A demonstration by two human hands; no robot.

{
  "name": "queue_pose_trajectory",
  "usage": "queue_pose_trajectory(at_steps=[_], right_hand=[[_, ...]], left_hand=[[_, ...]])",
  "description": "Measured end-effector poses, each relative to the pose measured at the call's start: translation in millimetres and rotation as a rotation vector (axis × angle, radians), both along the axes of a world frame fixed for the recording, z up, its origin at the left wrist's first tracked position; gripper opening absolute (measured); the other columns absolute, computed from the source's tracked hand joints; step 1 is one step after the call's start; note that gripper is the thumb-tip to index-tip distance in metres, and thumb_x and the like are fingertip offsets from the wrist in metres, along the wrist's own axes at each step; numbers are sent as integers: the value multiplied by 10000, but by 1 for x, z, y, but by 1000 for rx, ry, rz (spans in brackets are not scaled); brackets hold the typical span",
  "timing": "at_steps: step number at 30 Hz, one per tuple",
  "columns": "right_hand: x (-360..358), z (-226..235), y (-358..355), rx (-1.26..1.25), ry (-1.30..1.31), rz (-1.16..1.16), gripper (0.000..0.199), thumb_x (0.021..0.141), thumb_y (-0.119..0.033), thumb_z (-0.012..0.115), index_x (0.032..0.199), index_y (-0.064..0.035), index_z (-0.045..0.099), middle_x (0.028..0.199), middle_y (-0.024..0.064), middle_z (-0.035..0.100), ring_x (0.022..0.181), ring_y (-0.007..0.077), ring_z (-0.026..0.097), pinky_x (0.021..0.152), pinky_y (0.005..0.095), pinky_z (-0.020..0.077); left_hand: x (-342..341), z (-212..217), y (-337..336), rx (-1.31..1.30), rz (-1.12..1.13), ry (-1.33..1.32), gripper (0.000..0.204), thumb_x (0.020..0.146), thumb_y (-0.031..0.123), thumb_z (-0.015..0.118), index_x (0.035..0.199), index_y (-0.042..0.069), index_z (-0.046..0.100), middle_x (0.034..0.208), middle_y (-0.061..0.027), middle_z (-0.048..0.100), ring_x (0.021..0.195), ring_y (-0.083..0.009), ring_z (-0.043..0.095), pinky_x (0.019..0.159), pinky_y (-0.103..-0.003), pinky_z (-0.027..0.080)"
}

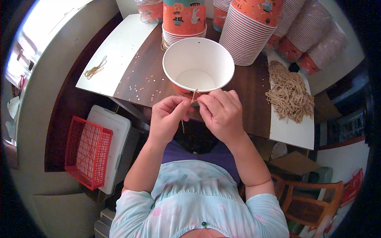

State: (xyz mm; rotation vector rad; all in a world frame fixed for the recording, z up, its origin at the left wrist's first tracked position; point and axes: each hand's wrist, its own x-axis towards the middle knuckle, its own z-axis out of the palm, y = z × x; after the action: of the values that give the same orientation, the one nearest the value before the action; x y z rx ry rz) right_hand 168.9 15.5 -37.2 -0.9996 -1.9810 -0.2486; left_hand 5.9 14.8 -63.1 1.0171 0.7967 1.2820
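A paper bucket (214,58), white inside and orange outside, stands near the table's front edge with its mouth tilted toward me. A thin tan cord (194,95) comes over its near rim and hangs down on the outside. My left hand (167,115) pinches the cord just below the rim, and a loose end dangles under its fingers. Close beside it, my right hand (223,113) is closed, thumb and fingertips on the same cord. The fingers partly hide where the cord crosses itself. A small hole shows in the bucket's far wall.
Tall stacks of nested paper buckets (246,37) stand at the back. A heap of tan cords (289,93) lies at the right, a small bundle of cords (95,68) at the left. Tiny paper dots are scattered on the brown table (137,75). A red basket (88,152) and wooden chair (311,198) stand below.
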Motion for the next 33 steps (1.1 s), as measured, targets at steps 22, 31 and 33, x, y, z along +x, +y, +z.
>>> queue_pose_trajectory(at_steps=[22,31,33], right_hand=[[-1,0,-4,-12,17,-113,181,683,-43,704,833,-81,610,766,16,579,652,206,546,588,339,393],[0,-12,-9,68,143,73,383,686,-79,723,1046,-119,599,999,38,575,786,229,564,654,346,421],[-5,-10,-9,71,119,113,377,665,-49,729,1016,-116,611,1000,44,578,770,220,553,621,326,431]], left_hand=[[1,4,-9,-65,-69,65,175,923,168,567,962,3,608,752,18,584,639,-25,487,555,-173,387],[-9,16,-40,0,-17,295,150,907,126,582,969,-6,615,761,-3,608,636,-37,507,564,-184,421],[-7,21,-43,141,0,357,122,892,88,591,932,-25,614,736,-5,605,637,-42,513,569,-189,424]])
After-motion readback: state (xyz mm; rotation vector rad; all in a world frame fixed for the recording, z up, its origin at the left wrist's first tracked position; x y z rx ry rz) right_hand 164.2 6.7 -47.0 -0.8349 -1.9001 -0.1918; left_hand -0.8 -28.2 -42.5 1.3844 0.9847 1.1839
